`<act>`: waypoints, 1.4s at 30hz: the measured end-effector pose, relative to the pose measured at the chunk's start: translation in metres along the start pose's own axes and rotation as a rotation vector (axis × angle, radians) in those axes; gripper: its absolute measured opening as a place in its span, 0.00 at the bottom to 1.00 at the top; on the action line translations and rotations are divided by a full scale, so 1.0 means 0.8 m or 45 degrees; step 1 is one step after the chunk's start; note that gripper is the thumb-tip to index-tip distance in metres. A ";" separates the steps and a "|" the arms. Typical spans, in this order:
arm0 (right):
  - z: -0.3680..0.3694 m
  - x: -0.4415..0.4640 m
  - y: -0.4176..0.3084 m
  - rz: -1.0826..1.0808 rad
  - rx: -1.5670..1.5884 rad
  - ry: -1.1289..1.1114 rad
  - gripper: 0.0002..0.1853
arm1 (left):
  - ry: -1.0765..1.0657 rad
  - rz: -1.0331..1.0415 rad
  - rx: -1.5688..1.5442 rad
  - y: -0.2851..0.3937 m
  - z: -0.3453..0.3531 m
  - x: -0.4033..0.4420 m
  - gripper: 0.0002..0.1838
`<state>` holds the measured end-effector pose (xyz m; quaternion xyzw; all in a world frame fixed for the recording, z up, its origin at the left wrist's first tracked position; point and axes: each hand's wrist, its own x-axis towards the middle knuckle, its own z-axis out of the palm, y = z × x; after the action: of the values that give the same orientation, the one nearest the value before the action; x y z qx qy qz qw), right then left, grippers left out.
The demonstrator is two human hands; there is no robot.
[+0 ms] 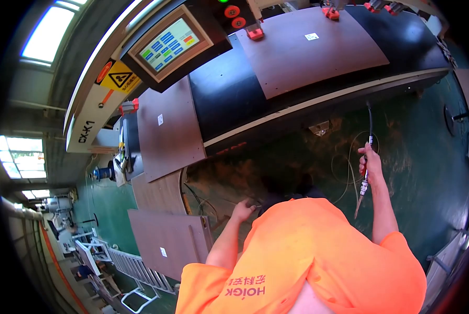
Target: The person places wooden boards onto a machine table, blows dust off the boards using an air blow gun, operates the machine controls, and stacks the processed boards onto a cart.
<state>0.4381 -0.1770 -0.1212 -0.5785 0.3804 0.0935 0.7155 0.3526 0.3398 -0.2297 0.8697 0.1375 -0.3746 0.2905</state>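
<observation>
Slim metal-tipped tool (364, 185) is at right, above the green floor (422, 172); right hand (371, 158) is closed around it. Left hand (242, 210), at left beside the orange shirt (297, 235), has curled fingers; cannot tell whether it holds anything. Brown panels (302, 57) lie farther off on the black machine bed (221, 86).

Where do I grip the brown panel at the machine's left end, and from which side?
Probably the near edge of the brown panel, two-handed, coming from the person's side. It is broad and flat, and that edge seems to jut past the beige rail, exposing its underside; a red clamp stands beside its left edge.
</observation>
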 end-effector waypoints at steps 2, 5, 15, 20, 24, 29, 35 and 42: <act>0.007 0.004 0.001 0.022 -0.060 -0.065 0.25 | 0.107 0.102 -0.009 -0.040 0.027 0.024 0.37; 0.025 0.004 0.001 0.020 -0.142 -0.151 0.26 | 0.112 0.098 -0.035 -0.018 0.032 0.016 0.38; 0.017 0.030 -0.026 -0.003 -0.201 -0.108 0.24 | 0.004 0.008 -0.204 0.029 0.039 0.007 0.39; -0.015 0.035 -0.069 -0.011 0.019 0.171 0.24 | 0.001 0.050 -0.433 -0.090 0.093 0.078 0.39; 0.004 0.032 -0.049 0.068 -0.086 -0.006 0.24 | 0.086 0.083 -0.210 -0.053 0.055 0.040 0.39; 0.074 0.004 -0.012 0.063 -0.496 -0.316 0.21 | 0.077 0.093 -0.136 -0.019 0.037 0.027 0.39; 0.103 -0.001 -0.012 0.064 -0.488 -0.385 0.19 | 0.014 0.055 -0.238 0.012 0.034 0.026 0.38; 0.087 0.003 -0.022 0.025 -0.401 -0.321 0.22 | 0.016 0.110 -0.265 -0.055 0.079 0.061 0.38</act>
<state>0.4805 -0.1205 -0.1070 -0.6633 0.2742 0.2305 0.6571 0.3295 0.3371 -0.3181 0.8422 0.1400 -0.3400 0.3944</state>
